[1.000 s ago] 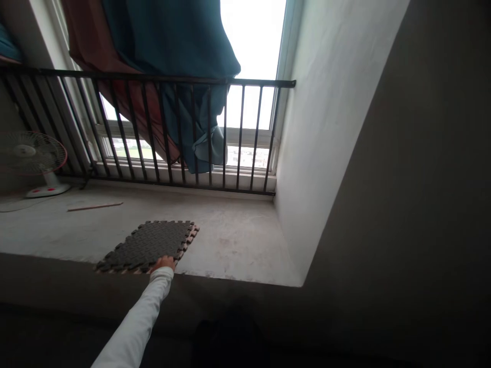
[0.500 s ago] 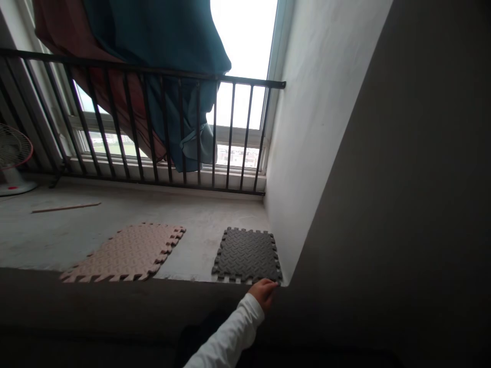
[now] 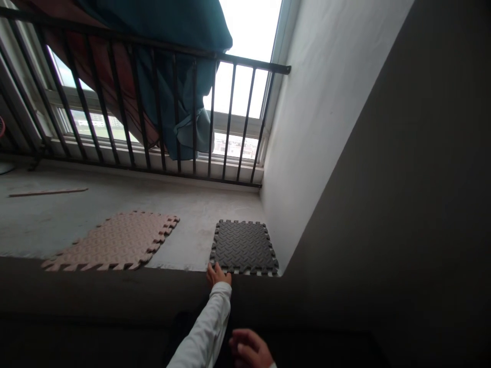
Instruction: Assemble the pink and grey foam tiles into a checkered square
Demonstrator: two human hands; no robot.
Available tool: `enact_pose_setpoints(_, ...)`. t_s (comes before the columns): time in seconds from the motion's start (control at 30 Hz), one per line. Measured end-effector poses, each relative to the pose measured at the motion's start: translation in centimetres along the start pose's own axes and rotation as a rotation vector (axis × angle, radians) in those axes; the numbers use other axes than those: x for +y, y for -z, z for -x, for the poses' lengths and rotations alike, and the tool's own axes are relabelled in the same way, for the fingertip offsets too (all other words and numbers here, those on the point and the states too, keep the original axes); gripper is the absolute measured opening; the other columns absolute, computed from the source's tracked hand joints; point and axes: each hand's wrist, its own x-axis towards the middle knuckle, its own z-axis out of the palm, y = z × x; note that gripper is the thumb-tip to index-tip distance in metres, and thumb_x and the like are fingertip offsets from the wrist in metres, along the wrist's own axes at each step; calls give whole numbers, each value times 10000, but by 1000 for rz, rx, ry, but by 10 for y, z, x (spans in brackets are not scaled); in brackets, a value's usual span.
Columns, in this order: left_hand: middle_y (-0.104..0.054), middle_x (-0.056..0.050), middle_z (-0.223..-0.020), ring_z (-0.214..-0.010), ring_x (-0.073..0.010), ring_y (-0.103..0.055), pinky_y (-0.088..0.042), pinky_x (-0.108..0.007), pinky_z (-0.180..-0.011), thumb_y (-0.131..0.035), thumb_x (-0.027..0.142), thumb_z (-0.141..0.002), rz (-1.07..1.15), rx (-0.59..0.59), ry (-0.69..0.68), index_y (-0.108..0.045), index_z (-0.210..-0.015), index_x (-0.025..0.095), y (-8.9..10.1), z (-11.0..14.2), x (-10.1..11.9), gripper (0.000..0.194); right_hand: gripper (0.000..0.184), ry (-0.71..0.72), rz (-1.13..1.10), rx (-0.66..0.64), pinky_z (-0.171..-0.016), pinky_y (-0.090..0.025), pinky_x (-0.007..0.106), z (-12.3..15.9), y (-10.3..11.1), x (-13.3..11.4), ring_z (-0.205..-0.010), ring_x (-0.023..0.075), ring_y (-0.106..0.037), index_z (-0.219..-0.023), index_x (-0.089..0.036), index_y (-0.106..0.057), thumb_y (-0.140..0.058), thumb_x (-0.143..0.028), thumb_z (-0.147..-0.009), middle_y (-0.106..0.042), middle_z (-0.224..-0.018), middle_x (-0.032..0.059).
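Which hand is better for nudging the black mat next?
Probably the left hand: its fingers are right at the near left corner of the black mat. The right hand is lower in the picture, away from the mat, fingers curled.

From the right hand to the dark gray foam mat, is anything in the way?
Nothing visible stands between the right hand and the dark gray foam mat on the ledge. The left hand, at the mat's near left corner, is off to the side of that path.
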Motion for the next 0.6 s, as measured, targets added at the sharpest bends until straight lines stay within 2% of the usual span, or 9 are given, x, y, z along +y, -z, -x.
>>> enact_pose_setpoints(0.03, -291, -185, -1278, -1181, -275, -299, -260, -370, -965, -482, 194, -647, 12, -1, 9, -445, -1131, 77, 0, 1, 0, 499, 273, 24, 32, 44, -794, -434, 353, -12, 11, -7, -938, 212, -545, -942, -229, -569, -562, -284, -675, -605, -957, 46)
enact_pose_setpoints(0.1, -281, -187, -1285, -1170, -288, -300, -260, -386, -959, -483, 205, -648, 32, -4, 34, -437, -1135, 83, 0, 2, 1, 504, 318, 117, 340, 249, -891, -375, 333, -36, 31, -24, -983, 220, -523, -940, -201, -597, -555, -214, -625, -605, -992, 67)
enact_pose_setpoints(0.17, -263, -185, -1297, -1168, -299, -287, -259, -402, -953, -491, 226, -646, 36, -3, 58, -442, -1131, 94, 1, 5, 3, 505, 425, 87, 674, 406, -941, -325, 313, -58, 46, -42, -1048, 230, -481, -1029, -171, -575, -527, -164, -607, -563, -1088, 90)
enact_pose_setpoints(0.2, -255, -178, -1303, -1171, -302, -276, -257, -407, -951, -501, 239, -641, 33, 0, 63, -446, -1128, 104, 2, 6, 6, 508, 478, 51, 815, 438, -955, -307, 302, -69, 53, -52, -1086, 230, -451, -1092, -153, -539, -513, -155, -614, -521, -1154, 101)
enact_pose_setpoints(0.27, -246, -162, -1311, -1176, -301, -257, -257, -409, -947, -529, 258, -623, 23, 6, 65, -460, -1117, 121, 4, 10, 11, 517, 544, -41, 1034, 440, -968, -280, 291, -88, 64, -70, -1160, 229, -373, -1186, -130, -456, -496, -169, -645, -416, -1265, 112)
enact_pose_setpoints(0.37, -217, -148, -1328, -1171, -307, -253, -283, -429, -914, -543, 270, -610, 11, 3, 96, -477, -1102, 141, 8, 14, 20, 513, 573, -155, 1245, 411, -973, -255, 301, -113, 78, -92, -1224, 231, -268, -1251, -125, -368, -478, -249, -702, -294, -1345, 117)
enact_pose_setpoints(0.5, -169, -136, -1355, -1157, -316, -260, -324, -478, -841, -509, 290, -634, 36, -16, 196, -483, -1083, 175, 12, 13, 28, 464, 627, -246, 1376, 423, -968, -240, 338, -138, 94, -107, -1244, 248, -215, -1288, -117, -289, -444, -386, -743, -237, -1366, 141)
enact_pose_setpoints(0.6, -215, -131, -1334, -1146, -310, -269, -327, -487, -824, -490, 298, -647, 76, -33, 233, -485, -1063, 184, 15, 8, 28, 431, 677, -265, 1426, 399, -977, -213, 349, -147, 101, -111, -1241, 254, -219, -1296, -128, -268, -441, -461, -732, -238, -1363, 150)
